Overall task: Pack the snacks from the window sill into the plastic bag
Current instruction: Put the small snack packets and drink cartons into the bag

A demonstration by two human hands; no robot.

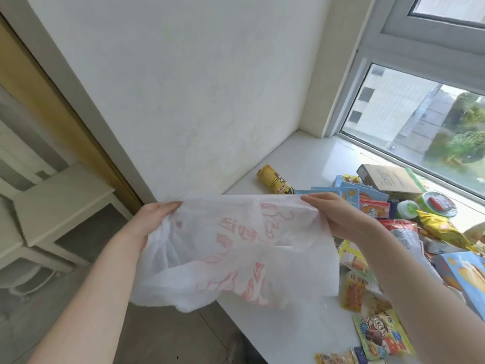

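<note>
White thin plastic bag (236,245), red print, stretched between both hands at frame centre, hanging over the window sill (309,156) edge. Left hand (154,219) pinches the bag's top edge at 9 o'clock; right hand (338,216) grips the same edge at 3 o'clock. Snacks (401,227) heaped on the sill, 4 o'clock of the bag. Yellow tube (275,179) lies apart at 1 o'clock; cardboard box (388,177) at 2 o'clock.

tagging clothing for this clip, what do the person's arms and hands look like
The left hand and right hand wear no gloves, watch, bracelet or visible ring. Both forearms are bare to the frame edge, no sleeve in view.
</note>
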